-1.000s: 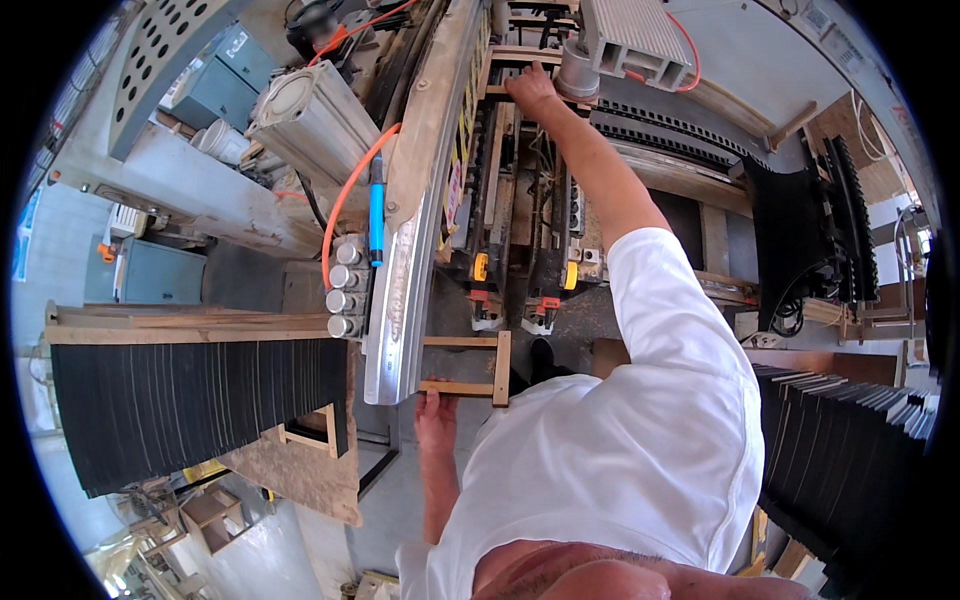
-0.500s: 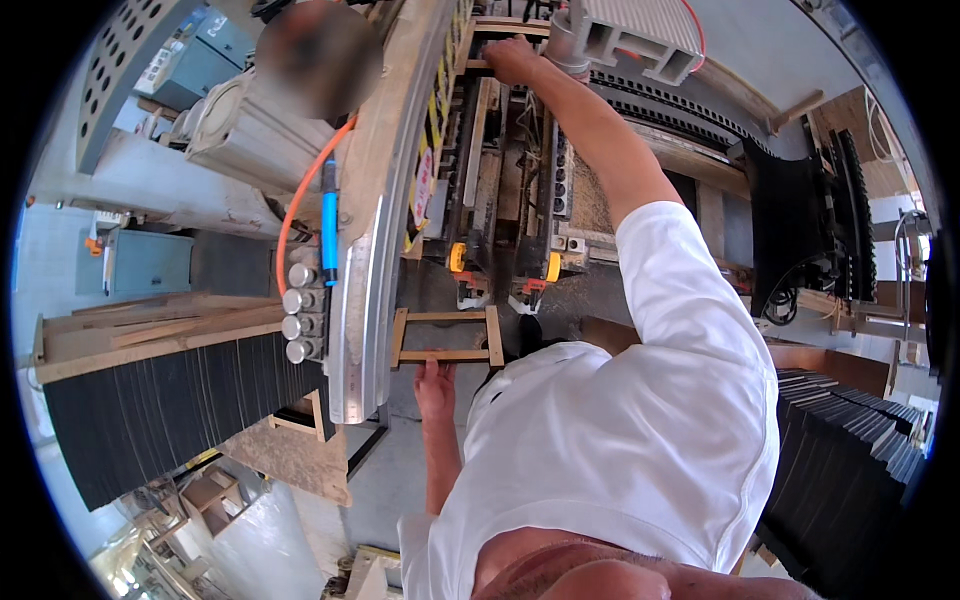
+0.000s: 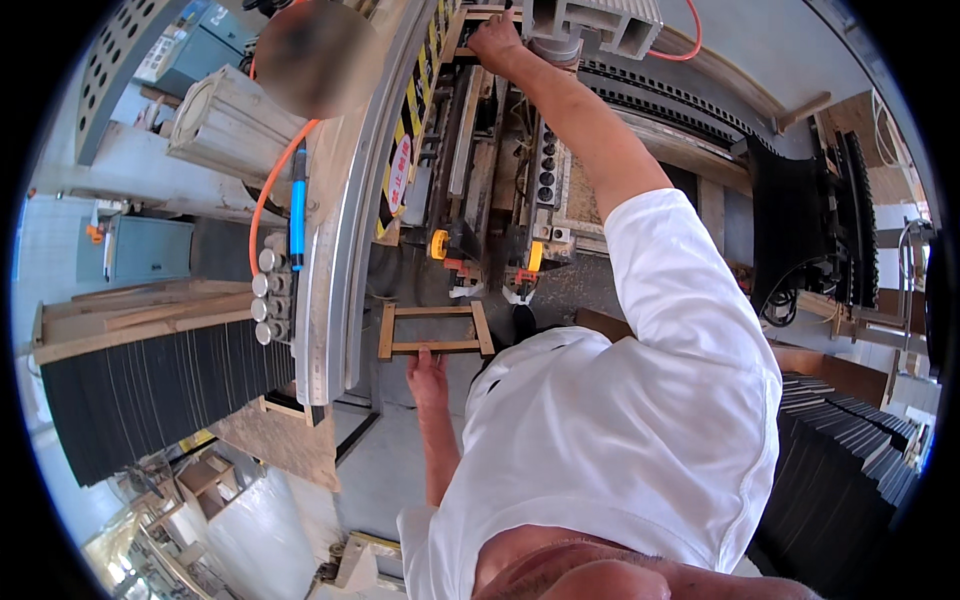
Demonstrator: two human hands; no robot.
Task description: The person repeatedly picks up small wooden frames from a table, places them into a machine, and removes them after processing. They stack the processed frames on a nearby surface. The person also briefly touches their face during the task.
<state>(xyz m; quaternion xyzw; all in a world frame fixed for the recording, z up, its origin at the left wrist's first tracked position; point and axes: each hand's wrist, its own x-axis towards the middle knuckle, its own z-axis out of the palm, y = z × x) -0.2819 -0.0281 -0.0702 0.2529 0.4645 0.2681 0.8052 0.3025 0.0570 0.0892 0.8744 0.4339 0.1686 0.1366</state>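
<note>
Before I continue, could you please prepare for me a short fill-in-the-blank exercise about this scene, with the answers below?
1. The left hand holds a four-sided frame made of ____.
2. In the picture, the right hand appears ____ (higher or lower?) than the left hand.
3. The striped tape is yellow and ____.
4. The colour of the person's shirt is ____.

Missing words: wood; higher; black; white.

floor (image 3: 385, 485): grey | cabinets (image 3: 152, 250): blue-grey — left side | light: bright patch (image 3: 120, 572) — lower left
</note>
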